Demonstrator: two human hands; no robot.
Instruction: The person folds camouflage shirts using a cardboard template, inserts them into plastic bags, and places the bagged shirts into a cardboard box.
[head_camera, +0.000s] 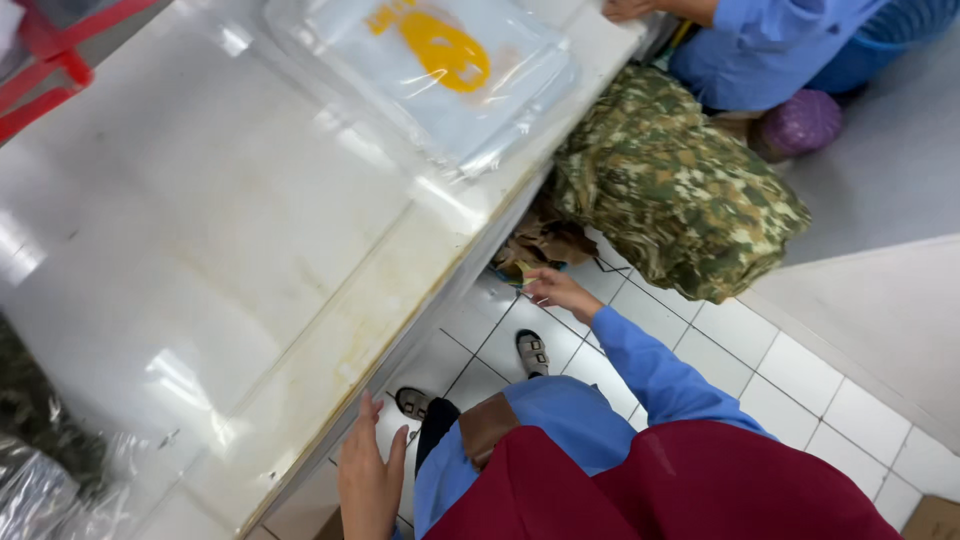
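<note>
- Under the table (300, 300) edge, above the white tiled floor (800, 380): crumpled brown paper (540, 245), creased and partly shadowed, beside a camouflage-patterned cloth bundle (680, 190).
- Right hand (560, 290): blue-sleeved arm extended, fingers loosely spread, touching the paper.
- Left hand (368, 480): open, fingers together, resting against the table edge.

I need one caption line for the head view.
Right hand reaches under a white table toward camouflage fabric; left hand rests on its edge.
</note>
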